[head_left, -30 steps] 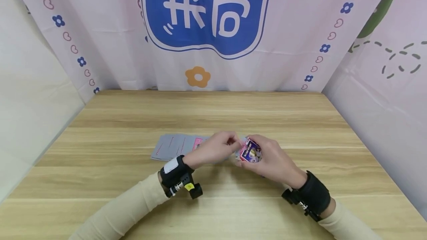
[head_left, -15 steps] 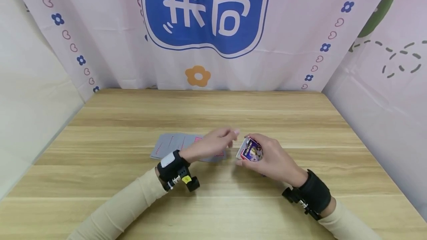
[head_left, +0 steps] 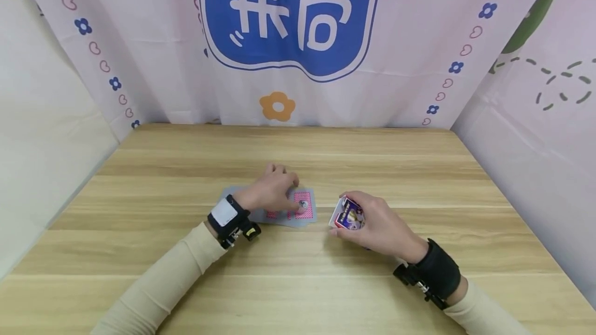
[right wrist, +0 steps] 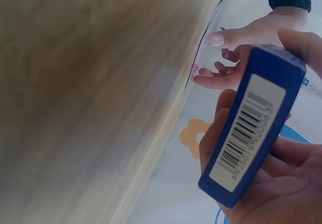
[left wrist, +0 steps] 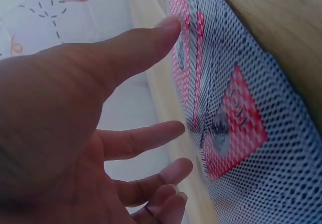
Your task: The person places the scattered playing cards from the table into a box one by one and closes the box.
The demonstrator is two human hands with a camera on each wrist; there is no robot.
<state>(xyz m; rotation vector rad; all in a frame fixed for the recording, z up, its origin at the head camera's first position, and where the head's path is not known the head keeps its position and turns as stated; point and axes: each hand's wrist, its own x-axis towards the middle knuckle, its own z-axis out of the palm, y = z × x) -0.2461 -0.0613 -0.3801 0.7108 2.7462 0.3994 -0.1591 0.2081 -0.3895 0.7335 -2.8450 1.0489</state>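
A row of overlapping playing cards [head_left: 305, 206] lies on the wooden table, with grey dotted borders and red patterned backs. Over it is my left hand [head_left: 272, 190], fingers spread. In the left wrist view its thumb reaches the cards [left wrist: 239, 116], though whether it touches them I cannot tell; the other fingers stay off the surface. To the right, my right hand [head_left: 386, 226] grips a small dark-blue card box [head_left: 351, 214] between thumb and fingers, its white open end toward the cards. The right wrist view shows a barcode on the side of the box [right wrist: 251, 126].
The wooden table [head_left: 298, 283] ends at the back against a white curtain [head_left: 163, 66] with a blue emblem. White fabric walls [head_left: 46, 133] stand at both sides. Each wrist wears a black strap [head_left: 440, 268] with a small camera.
My left hand has drawn away from the box, moving left over the card row with its fingers spreading. Pink-patterned card edges at the box mouth no longer show. The right hand stays put.
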